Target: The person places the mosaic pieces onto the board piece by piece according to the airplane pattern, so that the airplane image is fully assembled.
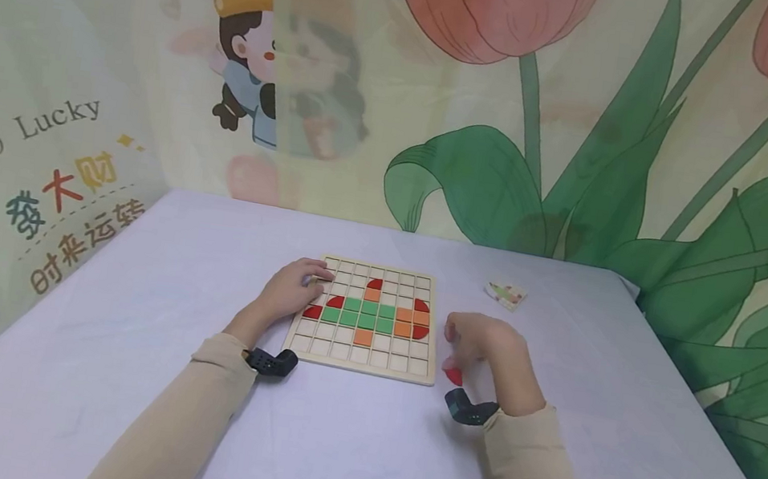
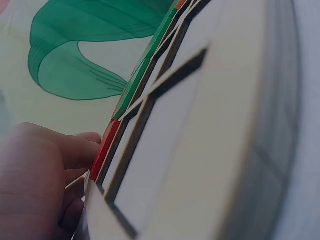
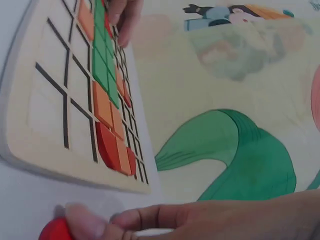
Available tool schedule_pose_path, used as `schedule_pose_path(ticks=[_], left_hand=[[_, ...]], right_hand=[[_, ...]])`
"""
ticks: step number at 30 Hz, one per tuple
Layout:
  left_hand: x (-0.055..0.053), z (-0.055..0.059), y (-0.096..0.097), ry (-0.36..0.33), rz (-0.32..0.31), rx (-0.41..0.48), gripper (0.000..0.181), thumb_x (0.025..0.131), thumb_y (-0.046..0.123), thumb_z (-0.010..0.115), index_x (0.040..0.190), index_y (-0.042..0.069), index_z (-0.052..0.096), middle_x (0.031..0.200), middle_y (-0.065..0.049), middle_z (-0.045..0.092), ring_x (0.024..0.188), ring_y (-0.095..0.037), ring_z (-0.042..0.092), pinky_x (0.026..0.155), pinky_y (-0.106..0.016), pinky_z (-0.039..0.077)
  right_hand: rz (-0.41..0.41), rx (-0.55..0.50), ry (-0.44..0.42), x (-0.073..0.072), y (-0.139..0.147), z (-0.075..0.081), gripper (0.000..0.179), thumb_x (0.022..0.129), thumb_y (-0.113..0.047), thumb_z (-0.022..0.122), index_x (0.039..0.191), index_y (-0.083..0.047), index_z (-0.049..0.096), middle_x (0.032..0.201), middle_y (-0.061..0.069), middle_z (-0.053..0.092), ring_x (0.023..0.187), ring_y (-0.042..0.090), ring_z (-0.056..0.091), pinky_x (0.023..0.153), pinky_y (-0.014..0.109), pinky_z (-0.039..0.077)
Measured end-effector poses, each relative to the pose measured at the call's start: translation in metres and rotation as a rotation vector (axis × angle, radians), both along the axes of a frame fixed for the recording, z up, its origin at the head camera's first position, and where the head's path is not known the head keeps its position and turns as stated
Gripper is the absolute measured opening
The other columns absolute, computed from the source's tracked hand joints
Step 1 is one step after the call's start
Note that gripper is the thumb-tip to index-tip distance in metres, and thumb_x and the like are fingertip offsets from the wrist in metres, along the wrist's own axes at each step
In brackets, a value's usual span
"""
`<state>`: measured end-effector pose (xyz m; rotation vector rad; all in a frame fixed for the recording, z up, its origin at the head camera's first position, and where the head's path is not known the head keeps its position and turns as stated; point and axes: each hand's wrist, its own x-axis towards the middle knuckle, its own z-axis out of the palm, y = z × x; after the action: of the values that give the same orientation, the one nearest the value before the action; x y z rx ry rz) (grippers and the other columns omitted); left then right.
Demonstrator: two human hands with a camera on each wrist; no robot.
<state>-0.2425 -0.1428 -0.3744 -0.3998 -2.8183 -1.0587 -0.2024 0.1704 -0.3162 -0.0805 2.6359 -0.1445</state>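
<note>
A square wooden grid board (image 1: 358, 358) lies on the table, with green squares (image 1: 367, 315), orange squares (image 1: 363, 338) and red rounded pieces (image 1: 312, 312) in its cells. My left hand (image 1: 287, 287) rests on the board's left side, fingertips over the border; in the left wrist view they are beside a red piece (image 2: 105, 150). Right of the board, my right hand (image 1: 487, 342) is low over the table with bent fingers. Its thumb touches a loose red rounded piece (image 1: 454, 376), also visible in the right wrist view; whether the fingers pinch it is unclear.
A small printed card or packet (image 1: 504, 295) lies at the back right of the white-covered table (image 1: 357, 446). Behind the table hangs a printed curtain (image 1: 333, 184) with tulips and cartoon figures. Each wrist wears a dark camera (image 1: 468, 408).
</note>
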Motion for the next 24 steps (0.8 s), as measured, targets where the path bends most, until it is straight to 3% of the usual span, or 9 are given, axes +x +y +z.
schedule_pose_path(ticks=[3,7,12,18,24], left_hand=[[0.001,0.000,-0.001,-0.003,-0.002,0.000,0.032,0.091,0.018,0.054,0.121,0.010,0.064,0.143,-0.011,0.047,0.138,-0.034,0.035,0.116,-0.053,0.025],[0.001,-0.001,-0.001,-0.007,-0.001,0.000,0.033,0.091,0.017,0.054,0.122,0.010,0.064,0.143,-0.011,0.047,0.138,-0.034,0.035,0.116,-0.053,0.025],[-0.002,-0.001,-0.002,0.002,0.002,0.005,0.032,0.091,0.018,0.055,0.121,0.010,0.064,0.143,-0.010,0.048,0.138,-0.034,0.036,0.116,-0.051,0.026],[-0.002,-0.001,-0.001,-0.005,0.003,0.010,0.032,0.091,0.018,0.054,0.121,0.010,0.064,0.143,-0.010,0.048,0.138,-0.033,0.036,0.116,-0.051,0.025],[-0.002,-0.001,-0.001,-0.013,0.007,0.004,0.033,0.091,0.019,0.054,0.122,0.012,0.064,0.143,-0.009,0.047,0.139,-0.033,0.035,0.116,-0.052,0.025]], right_hand=[[-0.006,-0.066,0.019,-0.005,0.008,0.001,0.033,0.079,-0.030,0.076,0.104,-0.018,0.058,0.100,0.005,0.059,0.089,0.021,0.053,0.074,0.033,0.050],[0.044,-0.129,0.034,-0.006,0.014,0.005,0.030,0.081,-0.029,0.074,0.106,-0.019,0.061,0.101,0.006,0.061,0.088,0.021,0.055,0.075,0.033,0.051],[0.077,-0.092,0.002,-0.001,0.004,0.010,0.038,0.076,-0.021,0.079,0.107,-0.020,0.058,0.097,0.003,0.060,0.089,0.021,0.054,0.077,0.035,0.051],[0.144,-0.078,0.097,-0.004,-0.009,0.006,0.020,0.079,-0.015,0.076,0.092,-0.012,0.061,0.087,0.003,0.061,0.082,0.019,0.053,0.075,0.032,0.049],[0.109,-0.157,0.123,-0.010,-0.001,0.001,0.016,0.080,-0.017,0.076,0.091,-0.013,0.065,0.088,0.003,0.063,0.082,0.019,0.055,0.076,0.032,0.052]])
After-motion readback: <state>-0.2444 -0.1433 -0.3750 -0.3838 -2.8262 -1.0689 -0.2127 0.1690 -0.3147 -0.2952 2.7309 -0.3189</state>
